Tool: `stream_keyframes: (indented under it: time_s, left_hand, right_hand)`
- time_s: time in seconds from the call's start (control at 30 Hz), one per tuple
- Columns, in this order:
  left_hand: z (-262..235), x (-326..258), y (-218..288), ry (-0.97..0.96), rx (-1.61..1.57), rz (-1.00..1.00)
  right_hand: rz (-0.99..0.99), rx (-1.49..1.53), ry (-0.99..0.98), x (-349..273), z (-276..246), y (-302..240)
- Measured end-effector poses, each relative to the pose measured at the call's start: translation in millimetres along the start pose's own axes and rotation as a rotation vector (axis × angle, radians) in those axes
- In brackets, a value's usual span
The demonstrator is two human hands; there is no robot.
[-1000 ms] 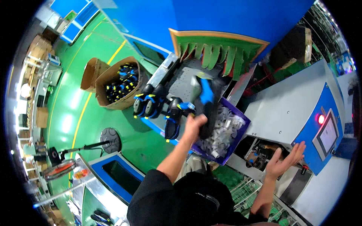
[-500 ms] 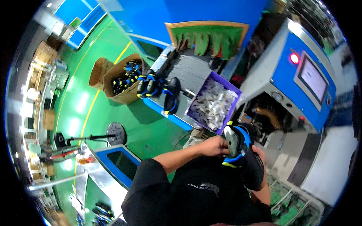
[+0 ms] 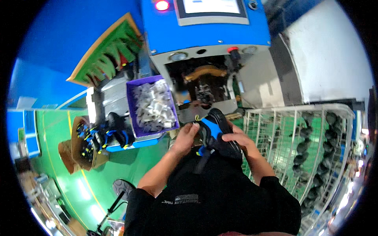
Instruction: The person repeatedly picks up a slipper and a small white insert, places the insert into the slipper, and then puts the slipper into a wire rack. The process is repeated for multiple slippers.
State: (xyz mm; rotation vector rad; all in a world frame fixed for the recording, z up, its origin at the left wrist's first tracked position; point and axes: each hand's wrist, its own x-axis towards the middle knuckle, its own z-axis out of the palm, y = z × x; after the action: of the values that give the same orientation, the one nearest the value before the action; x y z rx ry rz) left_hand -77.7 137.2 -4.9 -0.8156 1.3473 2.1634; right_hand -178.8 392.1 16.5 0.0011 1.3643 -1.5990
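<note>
Cardboard box (image 3: 80, 145): stood on the green floor at the far left, open, filled with black, blue and yellow shoes.
Shoes on the ledge (image 3: 112, 135): several black ones sat in a row on the blue-edged bench, just beside the box.
Purple bin (image 3: 132, 106): rested on the bench, heaped with pale grey crumpled inserts (image 3: 154, 106).
Left hand (image 3: 186, 137): fingers curled against the near side of the shoe, just below the bin's corner, pinching its edge.
Shoe (image 3: 216, 131): black with a bright blue panel, held between both hands in front of the person's chest, just before the machine's opening.
Right hand (image 3: 238, 141): lay over the shoe's right side, fingers pressed down on it.
Machine (image 3: 208, 31): blue and grey, with a red lamp lit beside a screen and a dark open bay below.
Wire rack (image 3: 315, 149): white, at the right, hung with dark shoe parts.
</note>
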Motion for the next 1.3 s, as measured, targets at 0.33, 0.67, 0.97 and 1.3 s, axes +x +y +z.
stream_keyframes:
  time_s: [0.33, 0.67, 0.97, 1.3]
  left_hand:
    - [13.0, 5.0, 8.5, 0.005, 0.219, 0.456]
    - [5.8, 118.8, -18.4, -0.012, -0.466, 0.165]
    - [-58.9, 78.1, -3.9, 0.099, -0.190, 0.125]
    - [-168.5, 55.5, -28.0, 0.771, 0.402, 0.247]
  right_hand:
    - [-0.270, 0.017, 0.524, 46.3, 17.6, -51.6]
    - [-0.126, -1.466, 0.779, 118.9, 55.5, -91.7]
    - [-0.115, -1.471, 0.803, 155.4, 54.9, -79.9]
    - [-0.412, -1.529, 0.891, 148.2, 48.4, -48.4]
